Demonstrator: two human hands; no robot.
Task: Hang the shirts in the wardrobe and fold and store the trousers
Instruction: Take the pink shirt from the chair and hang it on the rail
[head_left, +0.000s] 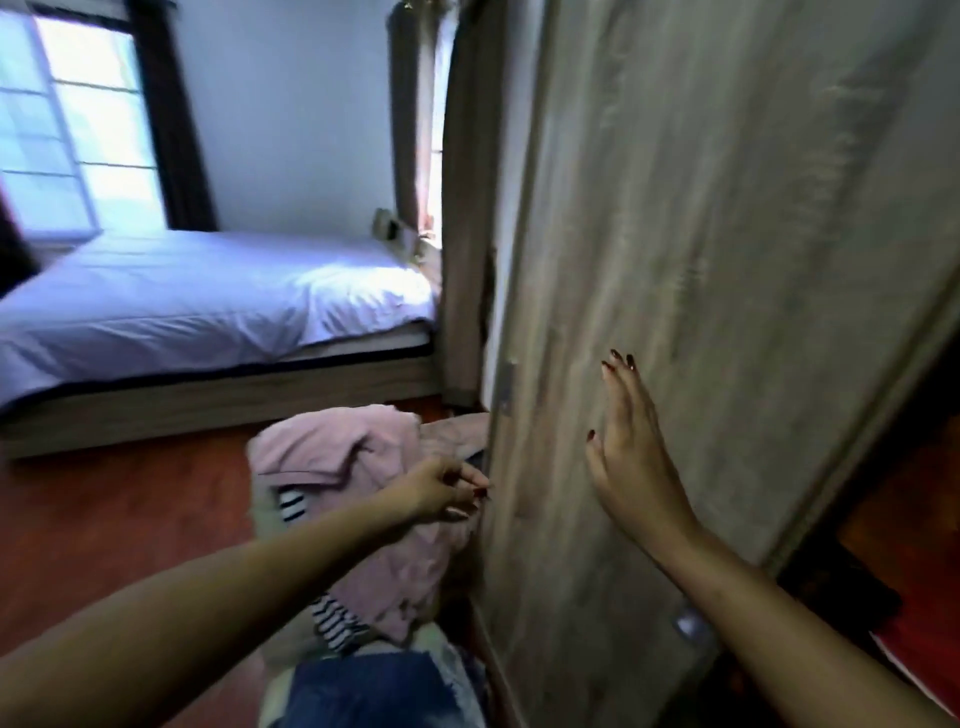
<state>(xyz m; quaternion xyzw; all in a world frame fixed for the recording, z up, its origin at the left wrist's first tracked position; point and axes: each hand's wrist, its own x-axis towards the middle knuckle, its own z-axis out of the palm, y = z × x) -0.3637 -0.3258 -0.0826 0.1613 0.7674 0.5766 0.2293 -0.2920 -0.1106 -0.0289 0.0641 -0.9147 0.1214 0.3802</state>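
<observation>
the clothes (363, 467) lay in a heap just beside the wardrobe door (727, 260), seemingly none hung or folded yet, while the right hand (628, 457) pressed the door with straight fingers (618, 387) and the left hand (441, 491) curled at its edge, grip unclear.

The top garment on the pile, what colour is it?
Pale pink. The top garment shows best in the head view.

The right grip (631, 452) lies flat, fingers straight, on the grey wardrobe door (727, 260) at 3 o'clock. The left grip (447, 491) reaches the door's edge above pink clothes (343, 447). Jeans (374, 691) lie at 6 o'clock and a bed (182, 296) stands at 10.
</observation>
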